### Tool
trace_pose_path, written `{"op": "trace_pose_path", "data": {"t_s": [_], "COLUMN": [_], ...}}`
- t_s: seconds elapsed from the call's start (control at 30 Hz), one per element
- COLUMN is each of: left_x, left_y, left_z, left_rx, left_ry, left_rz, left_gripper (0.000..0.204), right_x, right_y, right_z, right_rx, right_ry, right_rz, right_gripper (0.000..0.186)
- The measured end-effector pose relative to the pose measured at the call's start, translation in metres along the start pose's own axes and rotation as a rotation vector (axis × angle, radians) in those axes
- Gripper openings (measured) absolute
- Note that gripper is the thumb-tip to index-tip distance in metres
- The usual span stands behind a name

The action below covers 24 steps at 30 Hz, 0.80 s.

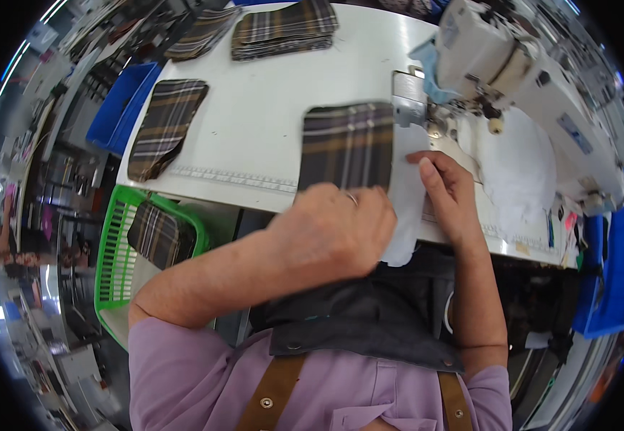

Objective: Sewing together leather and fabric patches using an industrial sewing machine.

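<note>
A plaid fabric piece (348,140) with rounded corners, in brown, black and white, is held up over the sewing table by my left hand (341,226). The fingers of that hand are closed at the piece's lower edge, and the hand is slightly blurred. Beside it lies a white fabric piece (405,194), reaching from the machine's needle plate down past the table's front edge. My right hand (450,190) rests at the right edge of this white piece, forefinger on it and thumb a little apart. The sewing machine's presser area (438,115) is just beyond my right hand.
Plaid stacks (283,32) lie at the back, and more plaid pieces (164,129) at the left edge. A green basket (114,251) holding plaid pieces stands lower left. Blue bins (121,104) flank the table. The sewing machine (535,86) fills the right, near white cloth (520,165).
</note>
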State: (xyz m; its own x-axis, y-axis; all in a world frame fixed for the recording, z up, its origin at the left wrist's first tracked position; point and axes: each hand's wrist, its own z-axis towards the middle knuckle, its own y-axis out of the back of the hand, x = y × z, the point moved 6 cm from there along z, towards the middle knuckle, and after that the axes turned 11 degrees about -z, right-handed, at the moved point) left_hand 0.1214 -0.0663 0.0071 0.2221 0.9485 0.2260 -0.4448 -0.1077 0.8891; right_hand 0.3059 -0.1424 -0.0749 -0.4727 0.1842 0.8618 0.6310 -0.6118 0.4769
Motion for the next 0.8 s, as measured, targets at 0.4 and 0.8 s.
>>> {"op": "trace_pose_path", "data": {"t_s": [0.4,0.8], "left_x": [0.067,0.087], "left_y": [-0.055,-0.079], "left_z": [0.053,0.052], "left_rx": [-0.358,-0.113], "left_ry": [0.317,0.597], "left_rz": [-0.681,-1.358], "left_gripper": [0.035,0.016], "right_x": [-0.004,0.014], "right_y": [0.008,0.014], "right_z": [-0.007,-0.011], "right_rx": [-0.027,-0.103], "right_ry": [0.049,0.281], "right_rz": [0.022,0.031], "right_gripper": [0.021,0.016]}}
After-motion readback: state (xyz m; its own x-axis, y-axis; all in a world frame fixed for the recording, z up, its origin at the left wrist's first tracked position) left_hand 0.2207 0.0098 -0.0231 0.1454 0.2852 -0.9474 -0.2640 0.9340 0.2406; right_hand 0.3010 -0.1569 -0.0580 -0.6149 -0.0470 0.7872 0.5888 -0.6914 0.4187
